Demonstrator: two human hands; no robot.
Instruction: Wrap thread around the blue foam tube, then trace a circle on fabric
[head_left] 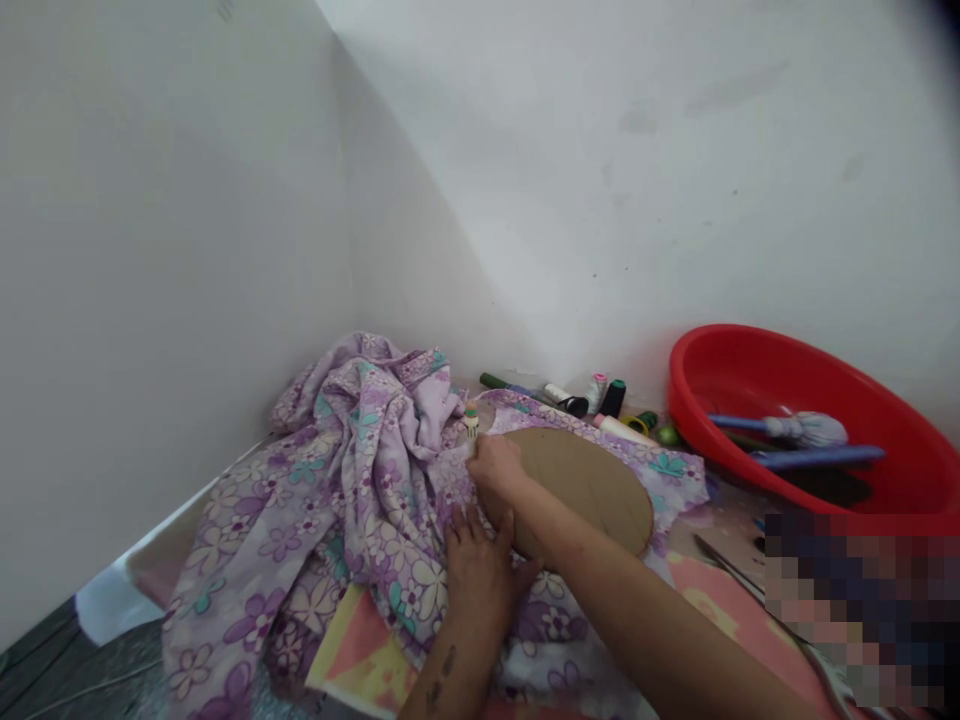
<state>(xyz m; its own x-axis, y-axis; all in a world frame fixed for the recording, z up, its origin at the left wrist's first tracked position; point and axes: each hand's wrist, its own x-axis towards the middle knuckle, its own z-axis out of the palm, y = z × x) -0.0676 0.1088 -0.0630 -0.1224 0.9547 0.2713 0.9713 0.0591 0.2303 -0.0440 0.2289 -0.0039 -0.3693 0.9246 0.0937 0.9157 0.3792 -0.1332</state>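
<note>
Left fingers (459,525) lie spread open on the floral fabric (390,560) — right fingers (487,450) curl against the cardboard oval (592,480), grip unclear.

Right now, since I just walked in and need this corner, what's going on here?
A person's right hand is pressing at the edge of an oval cardboard piece lying on purple floral cloth, and the left hand rests on the cloth beside it. A red basin sits to the right, near thread spools.

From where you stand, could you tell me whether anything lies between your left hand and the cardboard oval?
Your right forearm crosses the lower edge of the cardboard oval, just beyond your left hand, and partly blocks the way.
</note>
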